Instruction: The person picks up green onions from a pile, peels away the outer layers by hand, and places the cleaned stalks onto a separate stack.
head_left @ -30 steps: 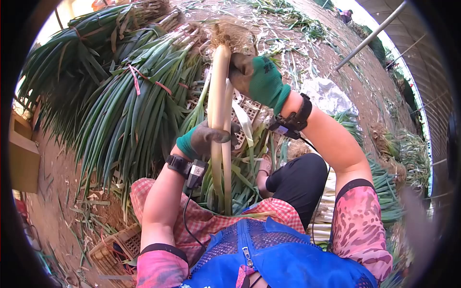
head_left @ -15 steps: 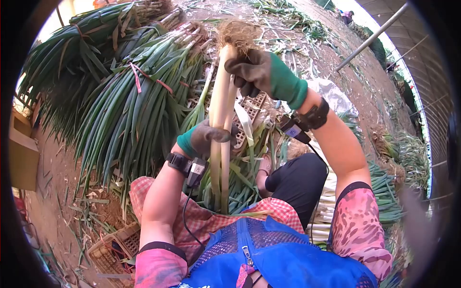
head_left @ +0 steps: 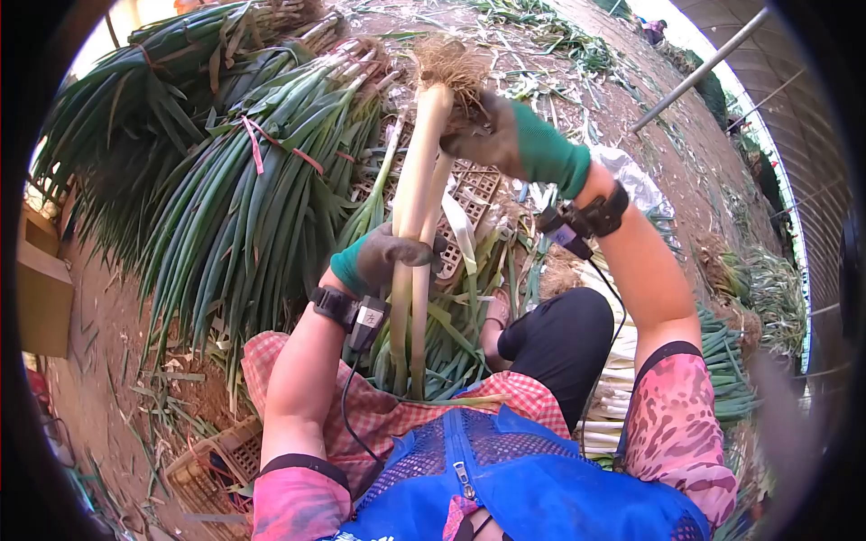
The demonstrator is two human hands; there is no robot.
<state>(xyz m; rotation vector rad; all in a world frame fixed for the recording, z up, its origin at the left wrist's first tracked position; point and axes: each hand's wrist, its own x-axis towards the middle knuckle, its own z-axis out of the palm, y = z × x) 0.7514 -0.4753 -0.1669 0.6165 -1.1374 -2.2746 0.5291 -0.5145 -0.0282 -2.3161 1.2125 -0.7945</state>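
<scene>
Two long white leek stalks (head_left: 417, 194) stand nearly upright in front of me, roots (head_left: 448, 63) at the top and green leaves down by my lap. My left hand (head_left: 383, 257), in a green and brown glove, is closed around the stalks at mid-length. Up at the root end, my gloved right hand (head_left: 505, 135) grips the top of the stalks just beside the roots. Both wrists carry a black band with a small device.
Tied bundles of green leeks (head_left: 244, 180) lie on the dirt to the left. A plastic crate (head_left: 469, 189) sits behind the stalks, a wicker basket (head_left: 212, 460) at lower left, more leeks (head_left: 722, 361) on the right, a metal pole (head_left: 699, 68) at upper right.
My right hand has slid up and right along the stalk tops to the root end, turning at the wrist. The stalks tilted slightly right. The left hand has kept its grip.
</scene>
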